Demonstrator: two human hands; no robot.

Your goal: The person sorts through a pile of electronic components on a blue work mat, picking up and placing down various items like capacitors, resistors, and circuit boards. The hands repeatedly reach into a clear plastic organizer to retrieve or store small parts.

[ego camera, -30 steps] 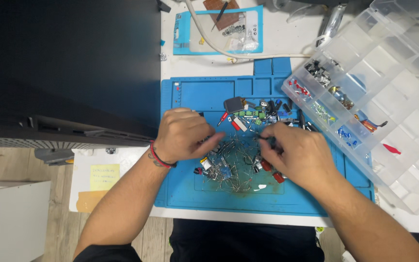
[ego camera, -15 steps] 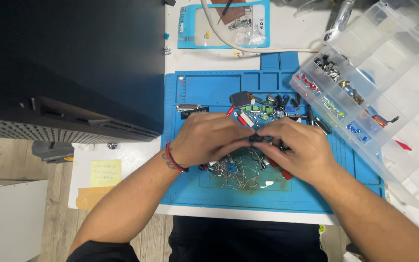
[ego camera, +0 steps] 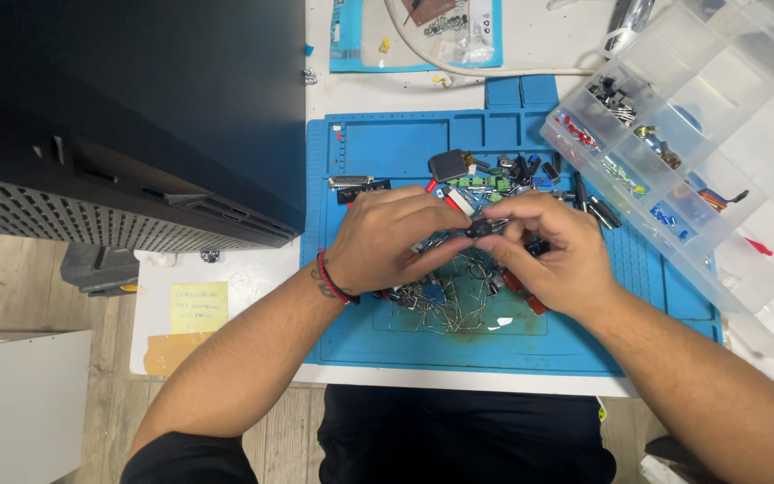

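My left hand [ego camera: 396, 237] and my right hand [ego camera: 553, 246] meet over a blue work mat [ego camera: 387, 148]. Both pinch one small dark electronic part [ego camera: 481, 228] between their fingertips, just above a heap of loose wire-legged components [ego camera: 459, 300]. A red band circles my left wrist. More small parts, a black block [ego camera: 448, 165] and green terminal pieces [ego camera: 481, 182], lie scattered on the mat behind my hands.
A clear compartment box [ego camera: 718, 152] with sorted small parts sits open at the right, overlapping the mat. A large black case [ego camera: 127, 116] fills the left. A white cable [ego camera: 494, 72] and a light-blue package [ego camera: 418, 36] lie behind the mat. A yellow note [ego camera: 197, 307] lies on the white surface at the left.
My hands have come together from apart and lifted a small dark part out of the heap. The view has shifted, so the mat and box sit slightly lower in the frame.
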